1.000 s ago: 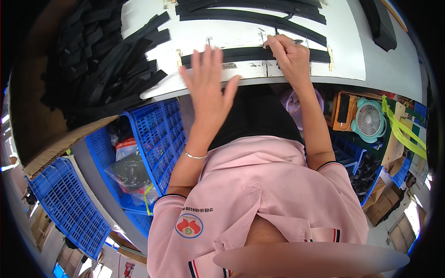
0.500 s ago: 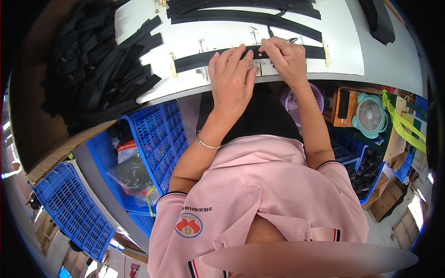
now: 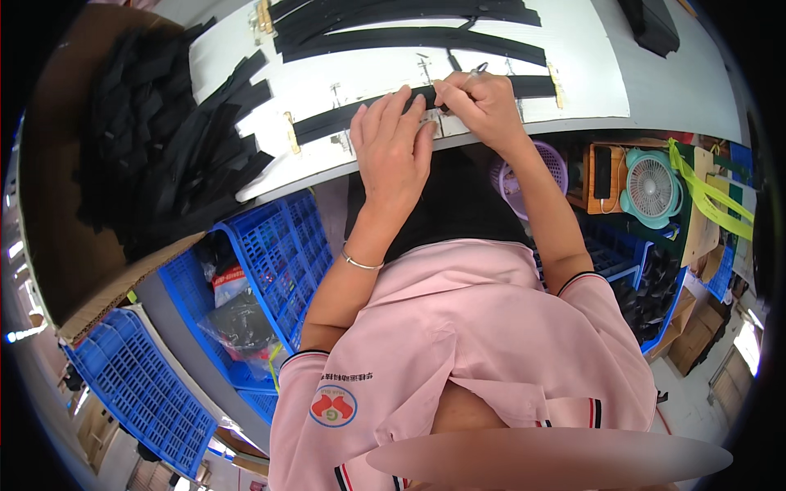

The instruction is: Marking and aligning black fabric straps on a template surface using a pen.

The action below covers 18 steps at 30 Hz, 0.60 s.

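Note:
A long black fabric strip (image 3: pixel 327 124) lies along the near edge of a white board (image 3: pixel 573 98). My left hand (image 3: pixel 391 159) rests on it with fingers stretched out and slightly spread, pressing it against the board. Just to the right, my right hand (image 3: pixel 489 110) is closed in a writing grip around a slim pen (image 3: pixel 481 69), whose rear end sticks up above the knuckles. The pen's tip is hidden by the fingers, close to the strip. Farther back on the board lie several more black strips (image 3: pixel 409 39).
A cardboard box (image 3: pixel 123 282) at left holds a big heap of black strips (image 3: pixel 147 123). Small tan blocks (image 3: pixel 292 133) sit on the board. Below the table are blue crates (image 3: pixel 274 262), a purple basket (image 3: pixel 547 164), a teal fan (image 3: pixel 652 188) and a phone (image 3: pixel 603 176).
The whole view has shifted a little, so table and hands appear farther left. Both hands keep nearly the same place on the strip; the right one has turned slightly.

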Each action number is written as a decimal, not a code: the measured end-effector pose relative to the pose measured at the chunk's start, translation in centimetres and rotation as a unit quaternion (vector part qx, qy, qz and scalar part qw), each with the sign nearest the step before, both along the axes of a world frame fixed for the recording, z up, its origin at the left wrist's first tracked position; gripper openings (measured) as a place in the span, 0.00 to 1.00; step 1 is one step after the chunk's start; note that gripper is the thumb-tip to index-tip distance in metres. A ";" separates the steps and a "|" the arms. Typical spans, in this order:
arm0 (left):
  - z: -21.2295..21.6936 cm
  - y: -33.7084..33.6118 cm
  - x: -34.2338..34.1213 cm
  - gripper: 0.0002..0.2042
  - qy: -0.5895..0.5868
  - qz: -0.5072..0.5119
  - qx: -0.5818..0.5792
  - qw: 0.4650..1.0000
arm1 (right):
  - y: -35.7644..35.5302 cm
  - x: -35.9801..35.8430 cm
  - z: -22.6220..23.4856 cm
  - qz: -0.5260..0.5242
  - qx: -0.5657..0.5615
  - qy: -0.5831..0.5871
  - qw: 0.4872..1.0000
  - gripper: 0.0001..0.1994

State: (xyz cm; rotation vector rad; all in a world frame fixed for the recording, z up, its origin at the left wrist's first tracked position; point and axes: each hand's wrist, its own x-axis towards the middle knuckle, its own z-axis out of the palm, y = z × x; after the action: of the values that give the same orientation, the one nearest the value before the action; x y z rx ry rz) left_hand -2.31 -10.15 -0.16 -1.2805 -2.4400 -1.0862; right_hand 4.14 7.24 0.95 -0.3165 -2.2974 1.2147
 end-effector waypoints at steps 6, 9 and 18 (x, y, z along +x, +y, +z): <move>0.5 -0.2 0.1 0.16 0.010 -0.006 -0.016 1.000 | 3.6 3.4 1.7 -0.111 -0.169 0.045 0.978 0.12; 0.4 -0.1 0.0 0.16 0.007 -0.006 -0.019 1.000 | 6.4 4.9 1.3 -0.157 -0.120 0.026 0.980 0.13; 1.2 5.7 1.4 0.12 -0.035 -0.080 0.078 0.993 | 6.7 5.3 0.1 -0.159 -0.104 0.006 0.982 0.13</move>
State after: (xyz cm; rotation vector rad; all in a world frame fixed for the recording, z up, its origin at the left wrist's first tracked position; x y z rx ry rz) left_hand -0.89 -4.50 1.09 -1.4305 -2.2786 -1.3547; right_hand 9.42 13.94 1.05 -0.7199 -2.0135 1.2820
